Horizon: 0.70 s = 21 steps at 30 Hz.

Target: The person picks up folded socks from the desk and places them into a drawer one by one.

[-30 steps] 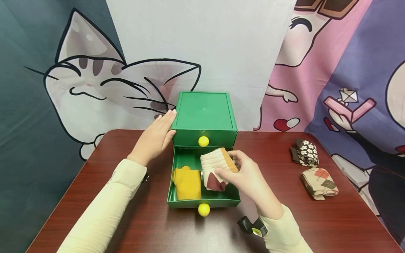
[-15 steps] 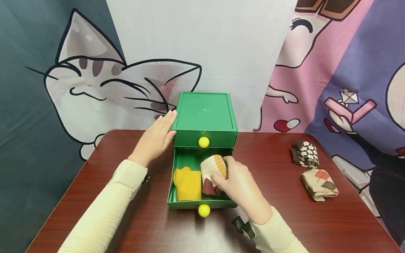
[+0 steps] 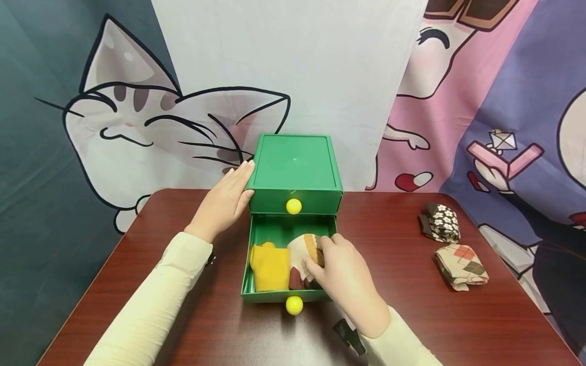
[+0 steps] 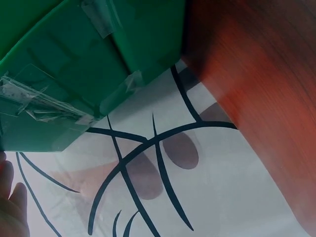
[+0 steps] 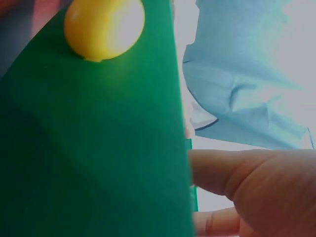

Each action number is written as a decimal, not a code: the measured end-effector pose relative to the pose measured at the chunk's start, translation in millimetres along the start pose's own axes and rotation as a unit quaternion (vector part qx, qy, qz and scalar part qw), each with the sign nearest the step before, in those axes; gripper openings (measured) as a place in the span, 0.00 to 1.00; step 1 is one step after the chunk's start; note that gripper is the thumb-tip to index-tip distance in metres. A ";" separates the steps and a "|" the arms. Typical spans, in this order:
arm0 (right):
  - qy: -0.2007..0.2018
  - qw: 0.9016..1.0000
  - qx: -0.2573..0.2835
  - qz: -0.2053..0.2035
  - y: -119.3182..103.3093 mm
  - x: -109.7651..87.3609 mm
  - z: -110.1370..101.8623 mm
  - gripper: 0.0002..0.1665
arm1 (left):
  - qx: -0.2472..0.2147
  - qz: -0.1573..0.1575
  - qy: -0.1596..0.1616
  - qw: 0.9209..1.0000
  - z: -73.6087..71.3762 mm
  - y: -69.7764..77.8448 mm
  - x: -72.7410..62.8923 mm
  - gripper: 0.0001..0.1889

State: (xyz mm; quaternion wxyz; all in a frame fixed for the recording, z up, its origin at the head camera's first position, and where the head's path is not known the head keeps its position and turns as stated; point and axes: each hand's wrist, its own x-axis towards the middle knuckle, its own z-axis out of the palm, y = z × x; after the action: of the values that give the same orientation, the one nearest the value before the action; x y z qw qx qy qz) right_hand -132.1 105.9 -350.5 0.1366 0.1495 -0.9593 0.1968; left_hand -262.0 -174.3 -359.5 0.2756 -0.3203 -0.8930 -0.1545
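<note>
My left hand [image 3: 223, 202] lies with fairly straight fingers along the left side of a green two-drawer box [image 3: 294, 163]. In the left wrist view its fingertips [image 4: 18, 210] show beside the taped green wall. The lower drawer [image 3: 265, 298] is pulled out. Inside it, on the right, my right hand [image 3: 350, 282] grips a folded cream sock [image 3: 298, 250] with a mustard band and maroon patches, partly covered by the fingers. Folded yellow socks [image 3: 270, 269] lie in the drawer's left half. In the right wrist view the drawer front hides the fingertips and the sock.
On the right of the brown table [image 3: 384, 229] lie black floral socks [image 3: 444, 222] and beige argyle socks [image 3: 462, 265], both folded. The upper drawer, with its yellow knob [image 3: 294, 206], is closed. A cartoon-printed cloth [image 3: 320, 66] hangs behind the table.
My right hand has lowered the cream sock into the drawer beside the yellow socks, shifting slightly left and toward the drawer front. The left hand has stayed on the box.
</note>
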 end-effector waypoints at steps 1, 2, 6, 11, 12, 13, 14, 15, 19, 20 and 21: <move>0.001 1.000 -0.005 -0.001 0.0 -1.6 -1.4 0.13 | 0.000 0.000 0.000 1.000 0.4 0.1 -0.2 0.30; 0.000 1.000 -0.009 -0.002 0.1 -3.0 -3.0 0.14 | 0.000 0.000 -0.001 1.000 0.7 0.2 -0.3 0.30; -0.019 1.000 -0.023 0.007 2.6 -5.5 -6.8 0.19 | -0.003 -0.001 0.002 1.000 1.7 0.6 -0.1 0.30; -0.034 0.999 -0.020 0.025 7.9 -5.4 -6.8 0.18 | -0.007 -0.002 0.002 1.000 0.4 1.7 0.5 0.30; -0.034 0.999 -0.017 0.028 8.9 -5.1 -6.3 0.18 | -0.007 -0.003 0.002 1.000 0.2 2.0 0.7 0.30; -0.033 0.999 -0.013 0.029 9.9 -5.4 -6.2 0.17 | -0.007 -0.003 0.002 1.000 0.0 2.1 0.9 0.30; -0.033 0.999 -0.008 0.030 10.6 -5.3 -5.9 0.17 | -0.007 -0.004 0.001 1.000 -0.3 2.3 1.1 0.31; -0.032 0.999 -0.004 0.031 11.4 -5.2 -5.6 0.17 | -0.007 -0.004 0.000 1.000 -0.5 2.5 1.3 0.31; -0.017 1.000 0.014 0.019 13.0 -5.1 -5.5 0.14 | -0.004 -0.006 -0.004 1.000 -1.7 2.9 1.3 0.30; -0.014 1.000 0.021 0.017 13.4 -4.9 -5.6 0.13 | -0.004 -0.006 -0.005 1.000 -1.9 3.0 1.1 0.30; -0.012 0.999 0.030 0.015 13.9 -5.0 -6.1 0.12 | -0.004 -0.006 -0.006 1.000 -2.1 3.0 1.0 0.30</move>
State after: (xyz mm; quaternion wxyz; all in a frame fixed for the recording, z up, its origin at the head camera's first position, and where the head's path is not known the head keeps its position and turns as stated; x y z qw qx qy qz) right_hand -131.0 121.8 -351.4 0.1179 0.1417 -0.9566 0.2258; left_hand -259.8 -172.5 -356.9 0.2678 -0.3168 -0.8961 -0.1576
